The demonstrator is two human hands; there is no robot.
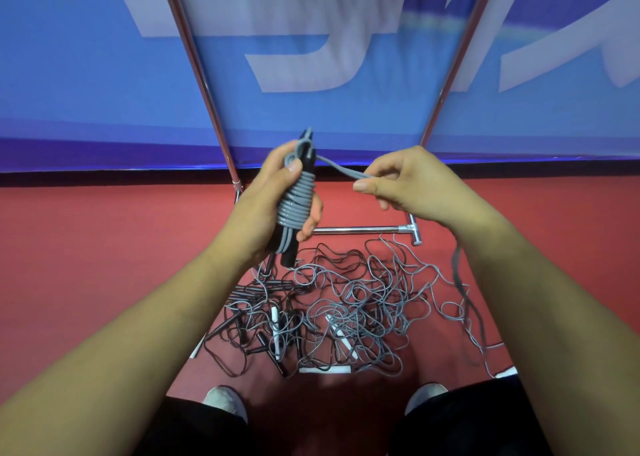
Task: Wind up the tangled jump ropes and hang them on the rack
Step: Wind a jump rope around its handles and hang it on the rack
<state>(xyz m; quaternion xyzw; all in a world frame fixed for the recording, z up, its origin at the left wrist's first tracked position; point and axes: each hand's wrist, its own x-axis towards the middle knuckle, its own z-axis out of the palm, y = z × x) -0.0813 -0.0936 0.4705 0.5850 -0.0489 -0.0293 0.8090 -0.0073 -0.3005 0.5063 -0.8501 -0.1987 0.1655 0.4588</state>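
Left hand point(262, 210), rope bundle point(297, 197), tangle point(349, 312) below

This looks like a sports hall or gym. The floor point(86, 248) is smooth and red, like a games court. A big blue banner point(69, 75) with huge white letters point(298, 71) runs along the back. A shiny metal rack point(360, 229) stands there, and jump ropes point(346, 303) lie tangled on the floor.

Both bare forearms point(145, 317) are reaching forward and inward from the lower corners. The left hand point(266, 206) is curling its fingers and thumb round a wound jump rope point(296, 201), while the right hand point(415, 185) is pinching its loose strand point(341, 171) between thumb and fingers.
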